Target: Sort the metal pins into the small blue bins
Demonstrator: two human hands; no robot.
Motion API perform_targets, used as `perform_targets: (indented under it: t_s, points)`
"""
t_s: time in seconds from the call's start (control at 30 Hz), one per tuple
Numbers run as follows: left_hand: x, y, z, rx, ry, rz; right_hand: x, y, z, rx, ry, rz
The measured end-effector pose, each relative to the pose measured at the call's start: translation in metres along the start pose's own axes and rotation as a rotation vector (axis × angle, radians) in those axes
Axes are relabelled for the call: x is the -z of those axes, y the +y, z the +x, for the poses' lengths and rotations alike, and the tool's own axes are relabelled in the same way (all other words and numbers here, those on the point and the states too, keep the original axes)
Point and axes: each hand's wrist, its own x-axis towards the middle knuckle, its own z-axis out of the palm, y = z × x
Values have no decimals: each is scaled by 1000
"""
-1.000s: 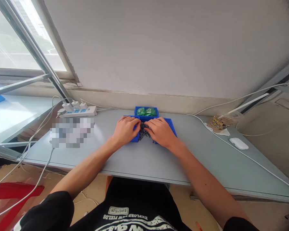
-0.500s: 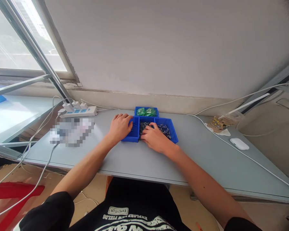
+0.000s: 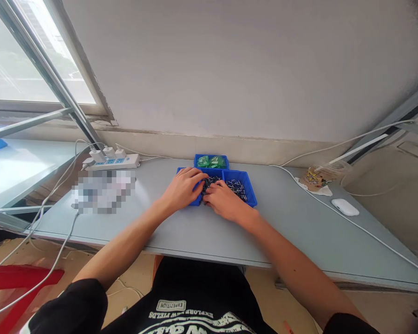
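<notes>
A blue bin in three compartments [image 3: 252,197] stands on the grey table. Small dark and silver metal pieces [image 3: 236,188] fill its right compartment, and more lie in the middle one. Over the left compartment and its divider is my left hand [image 3: 185,188], fingers reaching toward the middle pieces, thumb apart from them. My right hand [image 3: 223,198] is over the middle compartment with its fingers bent down and together among the pieces; what they hold is too small to tell. Behind stands a smaller blue bin [image 3: 211,156] with green packets [image 3: 216,162].
A white power strip [image 3: 125,161] with plugs and a blurred-out object [image 3: 106,192] are at the left. To the right are a plastic cup [image 3: 318,176] on a tissue, a white case [image 3: 345,207] and a white cable [image 3: 362,228] running across the table.
My left hand has moved right, from the left compartment toward the middle one and closer to my right hand. My right hand has barely moved.
</notes>
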Motion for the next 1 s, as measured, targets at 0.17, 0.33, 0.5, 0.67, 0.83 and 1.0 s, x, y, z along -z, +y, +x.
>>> perform_targets:
  t_s: [0.17,0.33,0.5,0.67,0.83,1.0]
  points:
    - [-1,13,-1,-93,-38,-55,-6,0,0,-16,43,-6]
    - [1,6,1,56,-4,59,-1,-1,0,-8,-19,-31]
    - [2,-17,2,206,-107,187,2,-1,0,-16,-18,-9]
    - [-2,-23,0,218,-244,205,0,-1,0,-17,-16,-12]
    - [-3,-20,-2,253,-226,249,1,-1,0,-16,-24,-6]
    - [-2,-21,-3,279,-248,290,1,-1,0,-13,-19,-9]
